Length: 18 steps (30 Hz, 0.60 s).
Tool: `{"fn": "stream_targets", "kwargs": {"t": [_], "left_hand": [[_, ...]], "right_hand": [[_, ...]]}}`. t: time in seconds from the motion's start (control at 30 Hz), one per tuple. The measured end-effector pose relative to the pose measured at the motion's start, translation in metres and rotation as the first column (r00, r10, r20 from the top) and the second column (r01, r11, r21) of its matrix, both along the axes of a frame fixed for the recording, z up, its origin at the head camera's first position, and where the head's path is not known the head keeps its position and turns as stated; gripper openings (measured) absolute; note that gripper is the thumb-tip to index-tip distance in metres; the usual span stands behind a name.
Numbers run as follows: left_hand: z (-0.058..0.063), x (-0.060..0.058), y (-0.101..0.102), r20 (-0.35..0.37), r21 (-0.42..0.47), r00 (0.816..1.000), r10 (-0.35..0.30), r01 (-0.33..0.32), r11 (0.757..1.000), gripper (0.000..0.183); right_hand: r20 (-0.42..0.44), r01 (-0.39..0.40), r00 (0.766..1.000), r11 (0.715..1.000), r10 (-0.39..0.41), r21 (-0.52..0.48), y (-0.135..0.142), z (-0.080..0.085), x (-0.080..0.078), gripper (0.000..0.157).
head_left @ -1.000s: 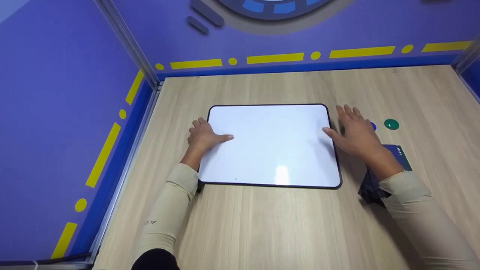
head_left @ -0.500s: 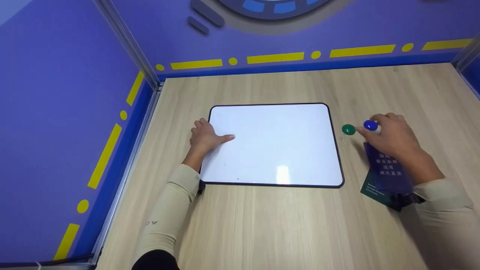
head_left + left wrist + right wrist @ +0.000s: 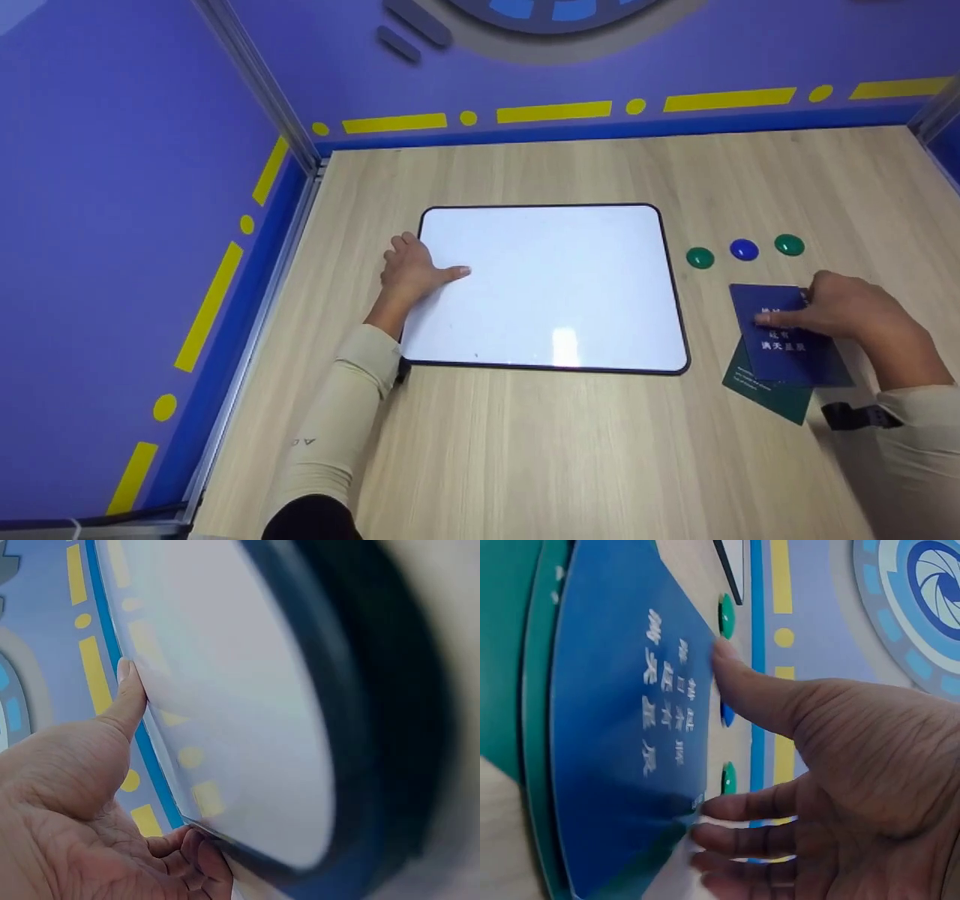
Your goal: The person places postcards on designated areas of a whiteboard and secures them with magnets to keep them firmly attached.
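Note:
A small whiteboard (image 3: pixel 547 292) with a black rim lies flat on the wooden table. My left hand (image 3: pixel 411 271) holds its left edge, thumb over the white face and fingers bent at the rim; the left wrist view shows the thumb (image 3: pixel 127 694) on the surface. At the right, my right hand (image 3: pixel 855 304) reaches over a dark blue card (image 3: pixel 780 360) printed with white characters. Its thumb extends across the card, and in the right wrist view the fingertips (image 3: pixel 712 836) are right at the card's edge, slightly blurred. Green cards (image 3: pixel 769 394) lie underneath.
Beyond the cards sit a green round magnet-like disc (image 3: pixel 700 258), a blue one (image 3: pixel 744 250) and another green one (image 3: pixel 789 244), in a row right of the whiteboard. Blue-purple panels (image 3: pixel 480 82) with yellow marks wall off the table's back and left side.
My right hand has left the whiteboard's right side, passed by the round discs and come down to the cards. The green disc nearest the board now sits left of the blue one. The left hand stays put.

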State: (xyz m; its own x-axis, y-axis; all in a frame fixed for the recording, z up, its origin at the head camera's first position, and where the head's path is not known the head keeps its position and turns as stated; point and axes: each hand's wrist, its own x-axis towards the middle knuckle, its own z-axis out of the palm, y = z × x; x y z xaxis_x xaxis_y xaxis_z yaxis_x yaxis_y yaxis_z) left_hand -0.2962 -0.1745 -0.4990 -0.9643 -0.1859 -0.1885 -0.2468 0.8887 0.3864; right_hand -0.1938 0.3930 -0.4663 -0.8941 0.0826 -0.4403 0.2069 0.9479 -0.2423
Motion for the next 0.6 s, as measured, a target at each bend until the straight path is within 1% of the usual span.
{"fn": "stream_targets", "kwargs": {"t": [0.1, 0.23, 0.3, 0.43, 0.53, 0.6], "left_hand": [[0.001, -0.001, 0.002, 0.005, 0.0, 1.0, -0.003, 0.003, 1.0, 0.118], [0.003, -0.004, 0.003, 0.034, -0.03, 0.999, -0.015, 0.016, 0.999, 0.118], [0.003, -0.005, 0.003, 0.051, -0.043, 0.998, -0.022, 0.024, 0.999, 0.117], [0.005, -0.008, 0.002, 0.075, -0.047, 0.997, -0.033, 0.037, 0.998, 0.119], [0.007, -0.01, 0.002, 0.088, -0.041, 0.995, -0.043, 0.047, 0.998, 0.122], [0.008, -0.011, 0.002, 0.099, -0.035, 0.994, -0.052, 0.055, 0.998, 0.124]], "right_hand": [[0.013, 0.006, 1.0, 1.0, -0.006, 0.012, 0.0, 0.001, 0.0, 0.132], [-0.022, 0.031, 0.999, 1.0, -0.031, 0.002, -0.003, -0.001, -0.003, 0.136], [-0.018, 0.034, 0.999, 0.999, -0.034, -0.007, -0.003, -0.002, -0.005, 0.137], [0.023, 0.019, 1.0, 0.999, -0.018, -0.031, -0.004, -0.002, -0.011, 0.139], [0.055, 0.002, 0.998, 0.999, 0.0, -0.046, -0.004, 0.0, -0.016, 0.137], [0.068, 0.005, 0.998, 0.999, -0.001, -0.054, -0.004, 0.001, -0.019, 0.134]]}}
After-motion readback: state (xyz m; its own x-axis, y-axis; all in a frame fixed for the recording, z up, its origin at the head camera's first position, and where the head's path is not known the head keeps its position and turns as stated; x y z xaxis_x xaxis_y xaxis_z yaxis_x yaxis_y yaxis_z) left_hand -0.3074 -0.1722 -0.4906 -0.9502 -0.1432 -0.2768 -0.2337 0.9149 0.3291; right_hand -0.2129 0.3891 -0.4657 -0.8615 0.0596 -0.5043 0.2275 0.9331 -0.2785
